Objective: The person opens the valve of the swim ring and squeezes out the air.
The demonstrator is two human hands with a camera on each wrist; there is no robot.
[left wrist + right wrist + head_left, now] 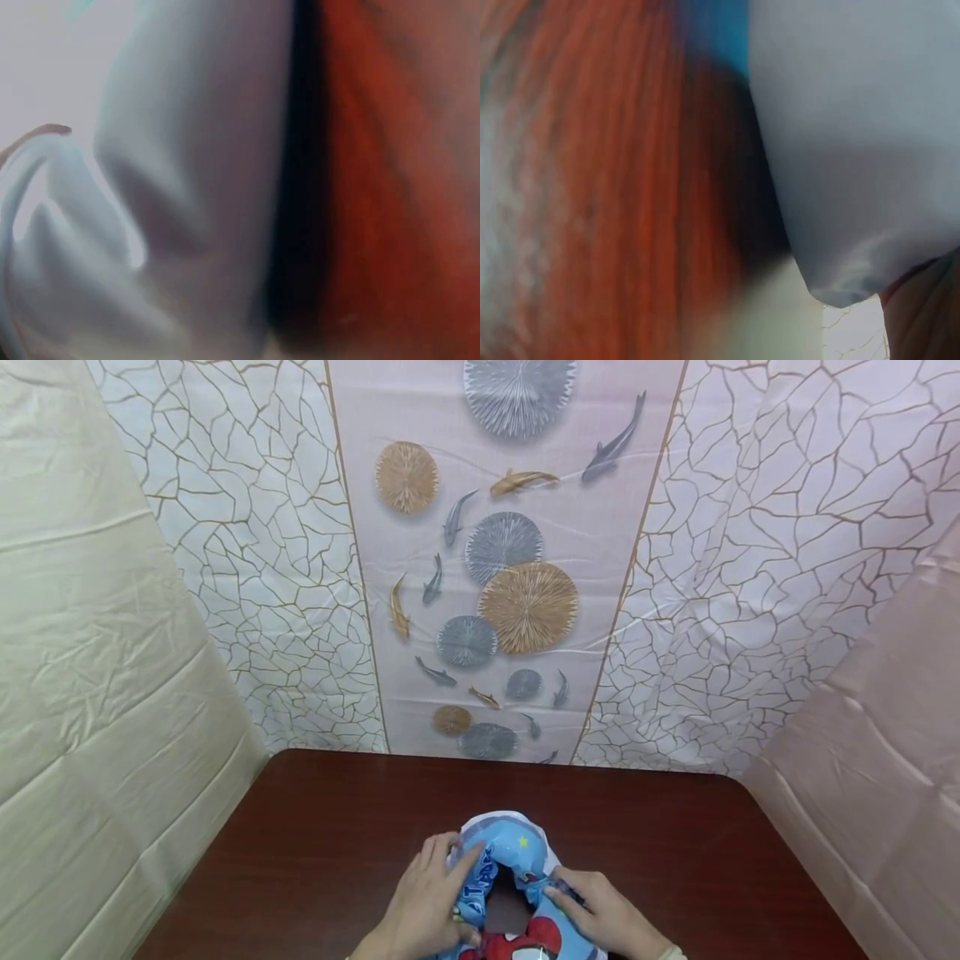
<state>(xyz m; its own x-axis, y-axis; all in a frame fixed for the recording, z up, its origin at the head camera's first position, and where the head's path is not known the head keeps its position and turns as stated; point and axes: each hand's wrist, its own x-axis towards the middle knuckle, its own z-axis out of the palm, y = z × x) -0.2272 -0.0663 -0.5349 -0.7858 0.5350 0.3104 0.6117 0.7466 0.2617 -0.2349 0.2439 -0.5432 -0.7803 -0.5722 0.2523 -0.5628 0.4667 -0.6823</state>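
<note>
A blue inflatable swim ring [510,839], printed with a yellow star, lettering and a red figure, lies at the table's near edge. Its skin looks wrinkled around the middle hole. My left hand [423,897] grips the left side, thumb near the hole and fingers toward the outer edge. On the right side, my right hand [607,914] holds the ring with fingers over its top. The ring's pale white underside [195,150] fills much of the left wrist view, and the same white vinyl [855,150] shows in the right wrist view. The ring's nearest part is cut off.
A dark red-brown table [337,827] lies under the ring. Behind it hangs a patterned cloth [487,693] with fish and round motifs. Plain beige cloth walls [112,693] stand on the left and right.
</note>
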